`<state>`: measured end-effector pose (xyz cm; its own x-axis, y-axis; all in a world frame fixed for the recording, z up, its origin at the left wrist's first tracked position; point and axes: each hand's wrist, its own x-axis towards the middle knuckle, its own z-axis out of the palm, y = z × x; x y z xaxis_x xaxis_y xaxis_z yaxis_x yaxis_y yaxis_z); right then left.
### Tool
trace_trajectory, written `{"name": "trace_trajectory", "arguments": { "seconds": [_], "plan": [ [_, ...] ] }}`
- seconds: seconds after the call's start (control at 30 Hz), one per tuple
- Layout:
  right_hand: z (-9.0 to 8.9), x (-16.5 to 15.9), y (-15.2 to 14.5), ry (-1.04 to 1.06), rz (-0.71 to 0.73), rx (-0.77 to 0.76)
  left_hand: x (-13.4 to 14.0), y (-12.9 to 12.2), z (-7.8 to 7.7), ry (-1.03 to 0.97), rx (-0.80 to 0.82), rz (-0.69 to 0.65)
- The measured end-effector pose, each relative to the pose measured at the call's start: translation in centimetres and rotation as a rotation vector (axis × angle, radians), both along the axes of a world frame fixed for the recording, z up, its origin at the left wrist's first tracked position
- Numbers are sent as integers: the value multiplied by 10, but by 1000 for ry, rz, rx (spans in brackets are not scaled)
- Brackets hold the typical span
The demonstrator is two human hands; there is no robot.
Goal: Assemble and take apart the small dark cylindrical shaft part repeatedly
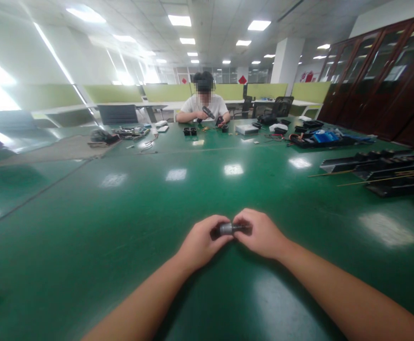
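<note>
Between my two hands lies a small grey-and-black cylindrical part (226,229), held lengthwise from left to right. Its exact kind is not clear. My left hand (203,239) wraps its thumb and fingers round the wider left end, which they partly hide. On the other side, my right hand (262,233) grips the thinner dark end, with thumb and fingertips closed on it. The fingertips of both hands come close together near the middle. Below them is the green tabletop (139,213); whether the part touches it I cannot tell.
Across the table a person (203,102) in a white shirt holds a dark power-tool-like object (208,112). Black metal rails (381,166) lie at the right. A blue item (324,136) sits among dark parts behind them. Tools and cables (130,132) lie far left.
</note>
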<state>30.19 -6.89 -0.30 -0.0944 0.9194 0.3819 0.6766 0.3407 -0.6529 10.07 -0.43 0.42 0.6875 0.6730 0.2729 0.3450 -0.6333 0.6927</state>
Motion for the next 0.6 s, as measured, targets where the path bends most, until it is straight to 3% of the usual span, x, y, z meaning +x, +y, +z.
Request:
{"name": "trace_trajectory", "arguments": {
  "seconds": [0.6],
  "plan": [
    [-3,3,2,-15,29,-10,1,1,-2,16,10,10]
  ]
}}
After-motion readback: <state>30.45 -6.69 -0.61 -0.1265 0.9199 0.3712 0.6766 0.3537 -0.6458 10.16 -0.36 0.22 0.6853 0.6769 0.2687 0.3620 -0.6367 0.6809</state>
